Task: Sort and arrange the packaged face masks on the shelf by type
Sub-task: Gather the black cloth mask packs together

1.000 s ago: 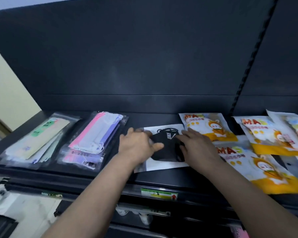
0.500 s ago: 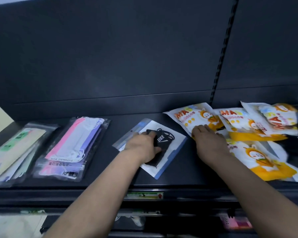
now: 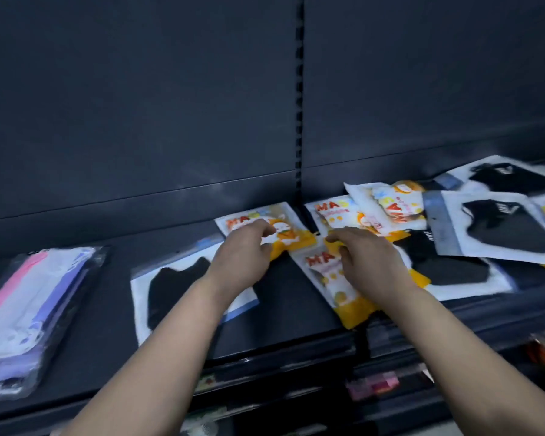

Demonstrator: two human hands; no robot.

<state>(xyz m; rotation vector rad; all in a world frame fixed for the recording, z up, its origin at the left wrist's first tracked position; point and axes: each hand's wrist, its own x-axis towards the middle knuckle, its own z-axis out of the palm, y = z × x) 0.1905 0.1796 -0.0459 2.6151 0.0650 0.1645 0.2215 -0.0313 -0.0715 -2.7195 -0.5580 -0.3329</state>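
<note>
Rear orange-and-white printed mask packet (image 3: 296,239) flat on the dark metal shelf (image 3: 296,303) close to the back panel, long axis running back to front and skewed a little, red-lettered header toward the panel, orange band toward the front. Pinched at that orange band by the left hand (image 3: 243,250), fingers curled over the top face, thumb against the near edge. Just to its right, front orange-and-white printed mask packet (image 3: 320,272), long axis slanting from rear left to front right, header rearward, orange band down at the shelf's front lip. Largely beneath the right hand (image 3: 370,262), fingers bent over its upper end; pinching or merely pressing, cannot tell through the blur. Under the left forearm, a black mask in a white, blue-edged packet (image 3: 173,287), right part covered. At far left, a clear pack of pink, white and lilac masks (image 3: 29,297), cut by the frame edge. Behind and right of the right hand, an overlapping heap of more orange packets (image 3: 390,202) and black-mask packets (image 3: 510,228), lettering smeared, some partly buried.
</note>
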